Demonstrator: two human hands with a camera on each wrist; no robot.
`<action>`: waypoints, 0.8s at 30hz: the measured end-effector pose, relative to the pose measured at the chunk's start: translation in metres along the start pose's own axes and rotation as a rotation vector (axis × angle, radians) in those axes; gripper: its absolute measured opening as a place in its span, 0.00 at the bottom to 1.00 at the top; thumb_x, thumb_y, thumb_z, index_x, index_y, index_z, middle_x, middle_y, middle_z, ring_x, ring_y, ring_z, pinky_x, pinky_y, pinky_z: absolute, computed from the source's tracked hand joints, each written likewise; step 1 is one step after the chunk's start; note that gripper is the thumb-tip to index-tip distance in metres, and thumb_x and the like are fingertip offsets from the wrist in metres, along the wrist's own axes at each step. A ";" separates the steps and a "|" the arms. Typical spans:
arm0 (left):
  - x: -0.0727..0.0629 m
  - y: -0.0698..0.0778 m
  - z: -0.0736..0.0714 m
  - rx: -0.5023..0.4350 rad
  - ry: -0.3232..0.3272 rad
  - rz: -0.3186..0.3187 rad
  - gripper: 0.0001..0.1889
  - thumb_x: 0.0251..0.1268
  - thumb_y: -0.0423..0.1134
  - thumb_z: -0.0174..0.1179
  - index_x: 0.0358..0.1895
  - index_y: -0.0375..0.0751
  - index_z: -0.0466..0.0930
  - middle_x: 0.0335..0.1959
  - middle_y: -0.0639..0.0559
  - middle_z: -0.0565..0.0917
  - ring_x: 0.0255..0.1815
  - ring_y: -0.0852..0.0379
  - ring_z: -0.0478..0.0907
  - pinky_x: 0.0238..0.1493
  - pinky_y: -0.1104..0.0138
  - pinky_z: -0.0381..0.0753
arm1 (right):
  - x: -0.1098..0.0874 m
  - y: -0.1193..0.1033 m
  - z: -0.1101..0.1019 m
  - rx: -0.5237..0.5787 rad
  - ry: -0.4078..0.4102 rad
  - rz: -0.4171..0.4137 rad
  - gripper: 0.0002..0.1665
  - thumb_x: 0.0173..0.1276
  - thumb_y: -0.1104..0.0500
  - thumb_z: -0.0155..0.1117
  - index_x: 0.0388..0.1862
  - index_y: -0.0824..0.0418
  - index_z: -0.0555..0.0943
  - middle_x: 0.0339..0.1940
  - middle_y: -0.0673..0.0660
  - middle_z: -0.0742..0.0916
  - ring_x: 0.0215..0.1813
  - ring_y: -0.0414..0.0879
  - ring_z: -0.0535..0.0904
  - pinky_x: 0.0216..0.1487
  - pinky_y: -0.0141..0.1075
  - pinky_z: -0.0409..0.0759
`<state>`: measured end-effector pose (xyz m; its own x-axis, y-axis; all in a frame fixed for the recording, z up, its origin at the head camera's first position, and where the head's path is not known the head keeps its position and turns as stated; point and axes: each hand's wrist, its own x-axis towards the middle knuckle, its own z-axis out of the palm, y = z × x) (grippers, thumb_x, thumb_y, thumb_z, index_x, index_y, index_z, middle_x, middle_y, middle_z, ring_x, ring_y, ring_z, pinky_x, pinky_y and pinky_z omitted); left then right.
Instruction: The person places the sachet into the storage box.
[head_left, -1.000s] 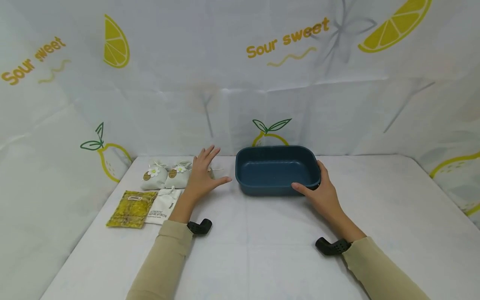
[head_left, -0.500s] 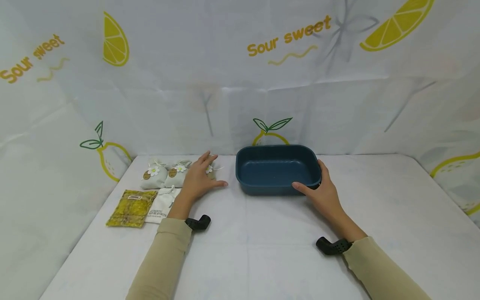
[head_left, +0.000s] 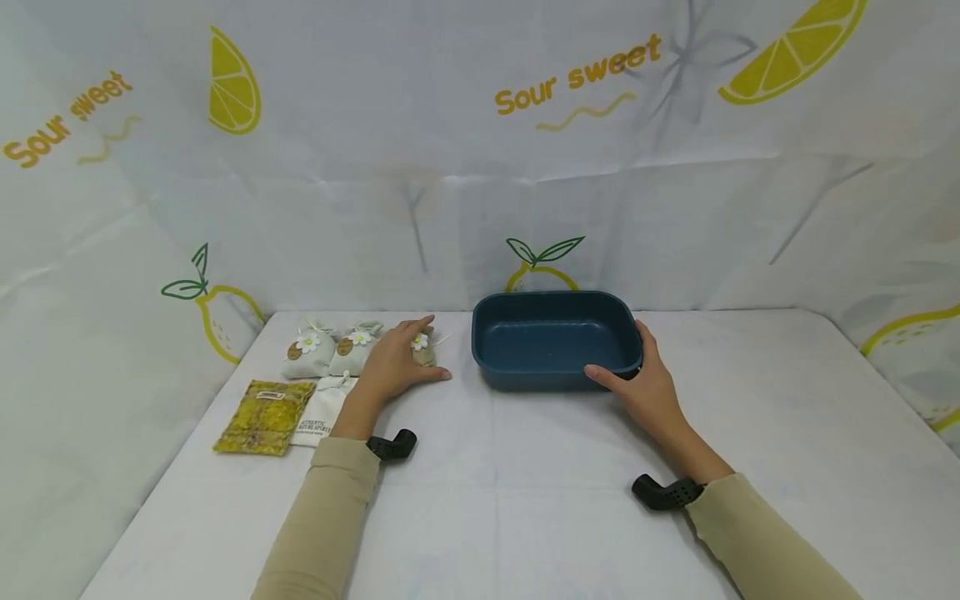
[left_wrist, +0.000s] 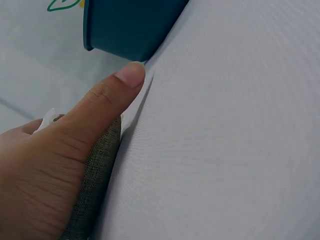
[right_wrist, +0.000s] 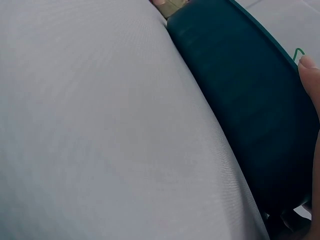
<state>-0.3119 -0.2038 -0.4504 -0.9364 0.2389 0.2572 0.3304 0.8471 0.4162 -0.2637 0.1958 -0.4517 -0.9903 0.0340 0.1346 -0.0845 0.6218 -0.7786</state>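
My left hand [head_left: 392, 364] is spread over a small tan drawstring sachet [head_left: 423, 353] with a white flower, its thumb and fingers apart on either side. In the left wrist view the sachet's dark woven cloth [left_wrist: 97, 175] shows under the thumb; whether the fingers touch it is hidden. My right hand [head_left: 647, 387] grips the right end of a dark blue rectangular tub [head_left: 543, 381], thumb at the near rim and fingers round the side. In the right wrist view the tub's wall [right_wrist: 245, 100] lies beside the thumb.
Two pale flowered sachets [head_left: 309, 360] stand left of my left hand. In front of them lie a yellow patterned packet [head_left: 262, 421] and a white printed pouch [head_left: 321, 412], partly behind my forearm. A white lemon-print cloth [head_left: 480, 208] hangs behind the table.
My left hand has come down and slightly left over the tan sachet, its fingers lower than before. The right hand and the tub have stayed in place.
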 end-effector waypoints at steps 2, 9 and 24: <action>0.000 0.000 0.001 -0.017 0.007 -0.019 0.57 0.41 0.63 0.79 0.77 0.49 0.64 0.71 0.45 0.76 0.71 0.40 0.73 0.70 0.46 0.73 | -0.001 0.000 0.000 0.004 -0.005 0.000 0.68 0.63 0.35 0.70 0.85 0.53 0.37 0.85 0.63 0.52 0.83 0.69 0.52 0.75 0.70 0.57; 0.000 0.000 0.003 -0.057 0.025 -0.070 0.47 0.45 0.64 0.77 0.70 0.49 0.72 0.68 0.47 0.79 0.68 0.42 0.76 0.69 0.48 0.74 | -0.002 -0.001 -0.002 0.011 -0.019 0.002 0.69 0.63 0.36 0.70 0.85 0.52 0.36 0.86 0.63 0.51 0.83 0.70 0.51 0.74 0.71 0.57; 0.002 0.010 0.005 -0.093 0.127 -0.177 0.23 0.50 0.50 0.73 0.47 0.43 0.81 0.44 0.46 0.86 0.42 0.47 0.80 0.47 0.54 0.81 | -0.002 -0.003 -0.001 0.011 -0.021 0.007 0.68 0.63 0.36 0.70 0.85 0.52 0.36 0.85 0.63 0.51 0.83 0.68 0.51 0.75 0.70 0.57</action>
<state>-0.3111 -0.1930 -0.4500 -0.9603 0.0238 0.2779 0.1771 0.8219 0.5414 -0.2617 0.1945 -0.4488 -0.9929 0.0220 0.1167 -0.0788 0.6127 -0.7864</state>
